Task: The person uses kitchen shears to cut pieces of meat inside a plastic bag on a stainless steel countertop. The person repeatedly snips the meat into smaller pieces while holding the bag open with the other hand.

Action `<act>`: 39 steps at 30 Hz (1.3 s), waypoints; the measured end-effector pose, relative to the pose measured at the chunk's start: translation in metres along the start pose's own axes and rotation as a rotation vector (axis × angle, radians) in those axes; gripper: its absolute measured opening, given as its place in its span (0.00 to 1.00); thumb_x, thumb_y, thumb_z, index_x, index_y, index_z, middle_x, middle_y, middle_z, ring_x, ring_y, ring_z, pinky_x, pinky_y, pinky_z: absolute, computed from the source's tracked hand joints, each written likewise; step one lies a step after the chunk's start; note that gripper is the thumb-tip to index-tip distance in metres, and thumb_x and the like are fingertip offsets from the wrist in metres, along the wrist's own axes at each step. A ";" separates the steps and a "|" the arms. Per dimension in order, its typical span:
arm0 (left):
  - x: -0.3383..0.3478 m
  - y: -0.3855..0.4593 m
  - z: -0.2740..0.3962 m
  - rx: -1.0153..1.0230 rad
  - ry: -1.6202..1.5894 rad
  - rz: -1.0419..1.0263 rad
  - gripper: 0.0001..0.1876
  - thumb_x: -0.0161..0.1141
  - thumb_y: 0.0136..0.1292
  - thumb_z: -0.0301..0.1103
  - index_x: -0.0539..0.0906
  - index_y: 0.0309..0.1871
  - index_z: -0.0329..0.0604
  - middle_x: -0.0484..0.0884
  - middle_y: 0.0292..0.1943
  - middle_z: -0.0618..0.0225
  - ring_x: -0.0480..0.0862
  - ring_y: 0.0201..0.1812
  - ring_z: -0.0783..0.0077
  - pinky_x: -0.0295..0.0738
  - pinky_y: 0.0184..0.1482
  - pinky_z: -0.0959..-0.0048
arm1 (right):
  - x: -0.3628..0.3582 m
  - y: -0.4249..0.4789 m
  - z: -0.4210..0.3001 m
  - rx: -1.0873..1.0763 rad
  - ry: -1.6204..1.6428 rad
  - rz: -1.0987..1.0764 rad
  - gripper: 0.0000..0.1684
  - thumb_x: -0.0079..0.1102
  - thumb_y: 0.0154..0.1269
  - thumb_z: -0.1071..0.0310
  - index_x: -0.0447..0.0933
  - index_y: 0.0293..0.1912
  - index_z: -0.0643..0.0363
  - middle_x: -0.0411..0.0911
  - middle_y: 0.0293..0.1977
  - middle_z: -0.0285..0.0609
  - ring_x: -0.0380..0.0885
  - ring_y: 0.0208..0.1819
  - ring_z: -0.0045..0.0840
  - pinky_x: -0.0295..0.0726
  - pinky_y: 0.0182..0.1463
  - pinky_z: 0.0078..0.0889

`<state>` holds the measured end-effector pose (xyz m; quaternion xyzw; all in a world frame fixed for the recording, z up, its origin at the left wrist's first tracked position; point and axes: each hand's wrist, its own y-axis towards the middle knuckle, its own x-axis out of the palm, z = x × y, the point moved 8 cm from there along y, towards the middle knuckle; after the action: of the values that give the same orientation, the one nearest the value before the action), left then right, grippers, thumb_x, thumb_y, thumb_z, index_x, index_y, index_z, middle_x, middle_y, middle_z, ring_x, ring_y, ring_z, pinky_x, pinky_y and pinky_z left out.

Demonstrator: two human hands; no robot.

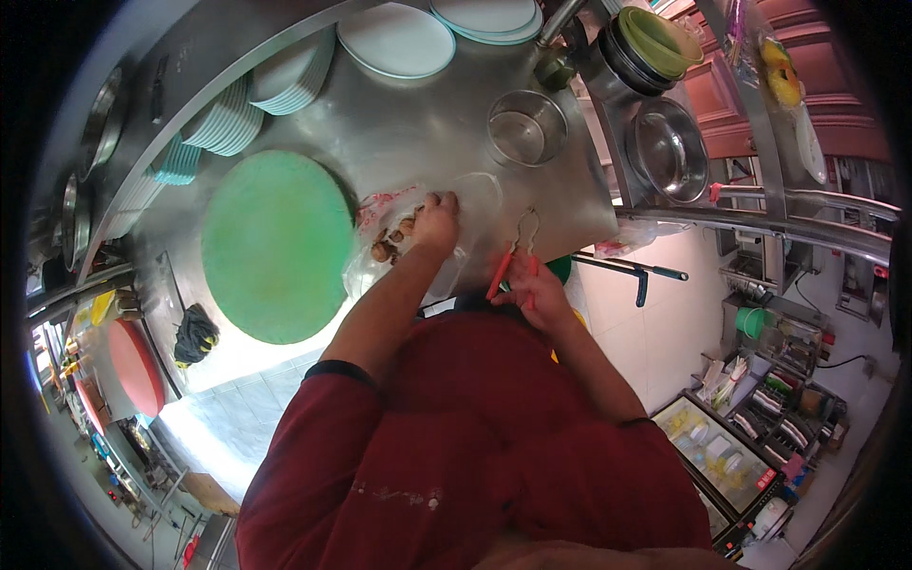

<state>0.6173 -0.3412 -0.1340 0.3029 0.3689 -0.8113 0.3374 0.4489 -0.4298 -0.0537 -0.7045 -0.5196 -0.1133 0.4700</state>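
Brown walnuts or similar nuts [382,251] lie in a clear plastic bag [363,274] with red print on the steel worktop. My left hand [436,224] reaches into the bag at its right side, its fingers curled at the nuts; whether they grip one is hidden. A nutcracker with red handles [501,274] and metal jaws is in my right hand [538,288], near the worktop's front edge. The jaws point away from me, with a gap between them and nothing seen in it. A round green chopping board [278,246] lies left of the bag.
A steel pot [527,128] stands at the back right of the worktop [427,142]. White plates [396,39] and stacked dishes [228,121] line the back and left. Further right are a steel basin [668,149] and green bowls [659,43]. A dark cloth [194,335] lies at the left.
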 end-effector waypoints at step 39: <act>-0.053 -0.108 -0.057 -0.133 -1.053 0.227 0.19 0.65 0.57 0.25 0.73 0.51 0.36 0.80 0.42 0.65 0.79 0.46 0.72 0.73 0.51 0.72 | 0.076 0.076 0.057 0.419 -0.867 -0.433 0.24 0.54 0.45 0.77 0.64 0.45 0.57 0.63 0.31 0.30 0.63 0.30 0.14 0.65 0.31 0.17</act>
<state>0.5793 -0.2238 -0.0831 -0.1287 0.1653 -0.7866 0.5808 0.5266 -0.3392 -0.0764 -0.4541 -0.8114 0.2004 0.3087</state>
